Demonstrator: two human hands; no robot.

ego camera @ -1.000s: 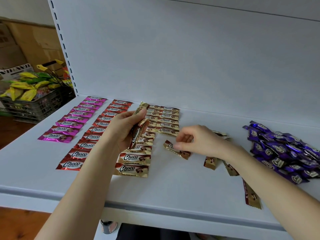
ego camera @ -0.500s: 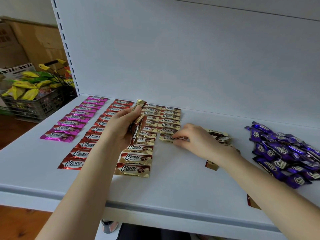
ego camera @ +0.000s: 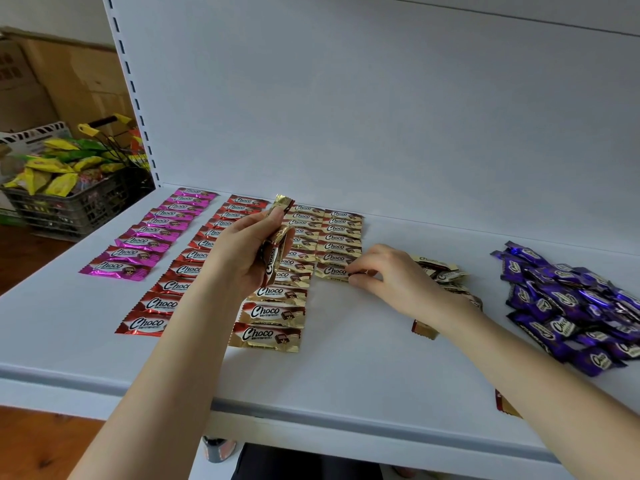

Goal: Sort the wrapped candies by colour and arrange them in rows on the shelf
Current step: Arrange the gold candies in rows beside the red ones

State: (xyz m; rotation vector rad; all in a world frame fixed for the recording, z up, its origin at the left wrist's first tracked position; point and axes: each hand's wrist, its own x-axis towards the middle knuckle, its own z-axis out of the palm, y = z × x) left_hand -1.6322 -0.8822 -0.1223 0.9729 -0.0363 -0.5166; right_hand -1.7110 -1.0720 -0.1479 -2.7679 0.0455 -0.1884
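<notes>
On the white shelf point(ego camera: 346, 368) lie a pink candy row point(ego camera: 145, 237), a red candy row point(ego camera: 162, 289) and two gold candy rows point(ego camera: 273, 313). My left hand point(ego camera: 249, 258) grips a small bunch of gold candies point(ego camera: 275, 251) upright above the first gold row. My right hand point(ego camera: 391, 278) pinches the right end of a gold candy point(ego camera: 332, 271) lying at the front of the second gold row. Behind my right wrist sits a loose gold pile point(ego camera: 440, 271). A purple candy heap point(ego camera: 568, 303) lies at the right.
Two stray gold candies lie by my right forearm, one near the wrist point(ego camera: 424, 330) and one near the shelf's front edge point(ego camera: 505, 405). A dark crate point(ego camera: 69, 206) of yellow and green packets stands left of the shelf, with cardboard boxes point(ego camera: 69, 74) behind it.
My right hand carried a gold candy from the open shelf leftward and back, and set it at the front of the second gold row. My left hand stayed put with its bunch.
</notes>
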